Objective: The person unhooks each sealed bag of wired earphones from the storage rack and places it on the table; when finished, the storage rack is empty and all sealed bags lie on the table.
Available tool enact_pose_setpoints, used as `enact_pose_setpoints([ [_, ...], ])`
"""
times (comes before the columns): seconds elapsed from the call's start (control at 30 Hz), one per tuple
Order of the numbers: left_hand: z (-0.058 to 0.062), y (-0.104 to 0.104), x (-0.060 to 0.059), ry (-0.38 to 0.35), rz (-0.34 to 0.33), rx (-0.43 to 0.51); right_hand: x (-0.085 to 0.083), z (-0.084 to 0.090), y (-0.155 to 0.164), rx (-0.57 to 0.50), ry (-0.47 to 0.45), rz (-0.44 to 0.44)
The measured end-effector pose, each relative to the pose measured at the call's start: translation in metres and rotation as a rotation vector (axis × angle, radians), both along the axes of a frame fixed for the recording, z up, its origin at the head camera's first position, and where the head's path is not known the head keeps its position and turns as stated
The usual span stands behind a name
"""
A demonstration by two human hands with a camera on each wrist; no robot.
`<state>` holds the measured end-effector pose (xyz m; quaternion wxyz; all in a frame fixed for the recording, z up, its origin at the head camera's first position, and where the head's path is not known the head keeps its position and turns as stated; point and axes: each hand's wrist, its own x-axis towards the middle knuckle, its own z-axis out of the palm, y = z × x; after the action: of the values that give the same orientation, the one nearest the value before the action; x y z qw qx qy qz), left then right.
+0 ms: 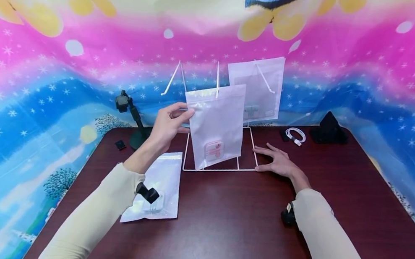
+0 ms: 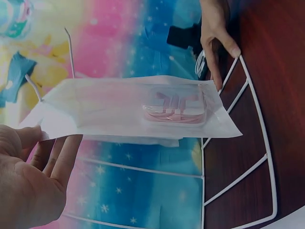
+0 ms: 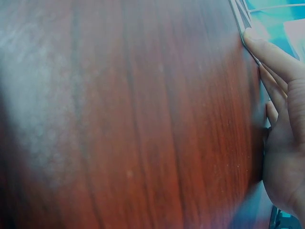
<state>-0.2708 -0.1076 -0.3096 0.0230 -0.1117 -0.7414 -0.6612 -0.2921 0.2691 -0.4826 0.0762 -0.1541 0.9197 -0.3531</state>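
our left hand (image 1: 166, 127) pinched the top corner of a pouch (image 1: 217, 124), thumb and fingers closed on its edge, holding it upright over the rack (image 1: 218, 169) near the back of the tabletop (image 1: 219, 232). inside the pouch, low down, sat a pink item (image 2: 175, 109). our right hand (image 1: 279, 161) lay flat with fingers straight, holding nothing, its fingertips (image 3: 251, 37) touching the rack's front right corner.

we judged the grip thin: a corner pinch on slick film, with the weight at the bottom, could let the pouch swing or slip, and its lower edge hung just at the rack's front wire, where it might catch. the upright prongs (image 1: 217, 76) stood close behind the pouch top, so a careless lift could snag or miss them. a second pouch (image 1: 258, 90) already hung just behind and to the right, near enough to be knocked. the light wire frame might skate if our right hand eased off.

room was tight at the back, where the backdrop (image 1: 45, 87) rose right behind the rack. a stand (image 1: 132, 123) stood left of our hand, a cable (image 1: 296, 135) right of the rack. a third pouch (image 1: 155, 189) lay under our left forearm. the near tabletop was open, its edges well apart from the work.
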Motion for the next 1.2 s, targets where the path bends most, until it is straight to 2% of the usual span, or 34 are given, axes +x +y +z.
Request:
enact_pose_setpoints([
  [0.17,0.004,0.000,0.016,-0.002,-0.031,-0.009,0.001,-0.001,0.002,-0.009,-0.011,-0.015],
  [0.37,0.014,0.001,0.035,0.028,-0.055,-0.016,0.001,-0.001,0.003,-0.006,-0.016,-0.027],
  [0.67,0.031,-0.007,0.058,0.097,-0.089,0.056,0.001,-0.002,0.003,-0.021,-0.014,-0.019],
  [0.8,0.038,-0.020,0.068,0.138,-0.091,0.080,-0.001,-0.003,0.002,-0.025,-0.010,-0.014],
  [0.97,0.040,-0.046,0.080,0.152,-0.035,0.050,-0.002,-0.003,0.003,-0.010,-0.013,-0.009],
  [1.2,0.029,-0.087,0.098,0.118,0.010,0.104,-0.001,-0.002,0.001,-0.014,-0.017,-0.015],
])
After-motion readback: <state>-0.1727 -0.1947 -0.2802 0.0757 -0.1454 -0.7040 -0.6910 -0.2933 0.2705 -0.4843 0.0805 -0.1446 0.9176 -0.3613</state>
